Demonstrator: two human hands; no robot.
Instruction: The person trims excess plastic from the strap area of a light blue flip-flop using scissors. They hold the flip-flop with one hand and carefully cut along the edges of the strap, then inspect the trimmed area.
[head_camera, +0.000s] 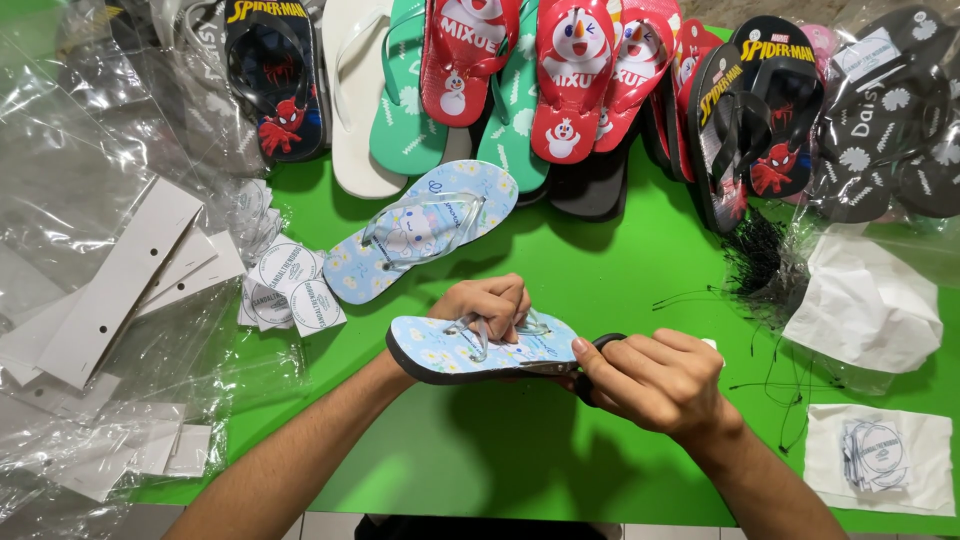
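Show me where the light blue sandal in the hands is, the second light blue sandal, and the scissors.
held light blue sandal (440, 345): head view, printed footbed.
second light blue sandal (480, 190): head view, heel end.
scissors (605, 342): head view, black handle loop.

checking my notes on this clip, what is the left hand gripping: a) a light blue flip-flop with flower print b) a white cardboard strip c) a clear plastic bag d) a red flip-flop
a: the left hand has its fingers hooked through the clear straps of the light blue flip-flop, held just above the green table, while the right hand holds a black tool at its end.
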